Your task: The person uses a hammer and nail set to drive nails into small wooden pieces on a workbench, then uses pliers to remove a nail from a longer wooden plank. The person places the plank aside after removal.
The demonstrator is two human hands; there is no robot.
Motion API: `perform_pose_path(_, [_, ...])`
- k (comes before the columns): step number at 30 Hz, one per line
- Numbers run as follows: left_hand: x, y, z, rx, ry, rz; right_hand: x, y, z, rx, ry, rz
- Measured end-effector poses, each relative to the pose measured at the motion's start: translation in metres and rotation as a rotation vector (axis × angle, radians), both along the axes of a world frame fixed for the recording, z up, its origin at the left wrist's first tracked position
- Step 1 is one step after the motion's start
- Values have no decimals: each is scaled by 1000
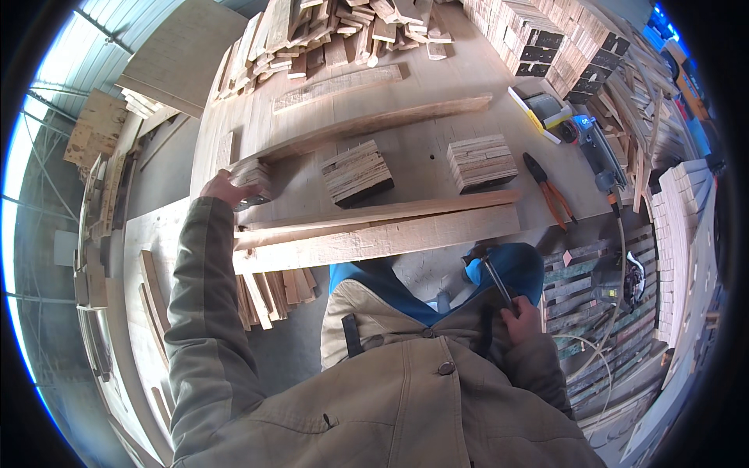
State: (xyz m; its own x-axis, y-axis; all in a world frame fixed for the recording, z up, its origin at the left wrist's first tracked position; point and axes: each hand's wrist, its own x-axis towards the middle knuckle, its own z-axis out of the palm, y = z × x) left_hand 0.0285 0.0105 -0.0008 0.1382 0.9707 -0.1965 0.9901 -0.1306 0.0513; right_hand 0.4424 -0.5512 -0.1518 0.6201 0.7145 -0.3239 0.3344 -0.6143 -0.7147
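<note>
My left hand [225, 189] reaches to the left side of the worktable, its fingers and thumb closed around a small layered wood block [254, 173]. Down by my right thigh, my right hand [521, 318] grips the dark handle of a hammer [497, 279]; its head points away from me and is partly lost against my trousers. Two more layered blocks, a middle one [357, 173] and a right one [481, 162], rest on the table. Beyond them runs a long narrow board [382, 123]. Along the near edge, a pale plank [382, 239] lies in front of another strip [390, 210].
Orange-handled pliers [549, 189] lie right of the blocks, near a corded power tool [601, 160]. A heap of wood offcuts [312, 39] covers the far side. Stacked blocks [515, 35] stand far right. A slatted pallet [597, 288] is at lower right.
</note>
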Motion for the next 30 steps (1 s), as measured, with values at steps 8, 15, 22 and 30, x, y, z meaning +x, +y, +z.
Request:
perform_pose_path(8, [1,6,-5,-89,47,38,3,-6,-14,-30,-14,-21])
perform_pose_path(15, [12,-2,-7,-49,31,77,4,-15,-14,11,-22,1])
perform_pose_path(22, [43,-24,-1,-49,-89,35,6,-16,-23,46,-6,-9])
perform_pose_path(30, [91,-67,-1,-36,44,-92,5,-18,-20,73,-7,-15])
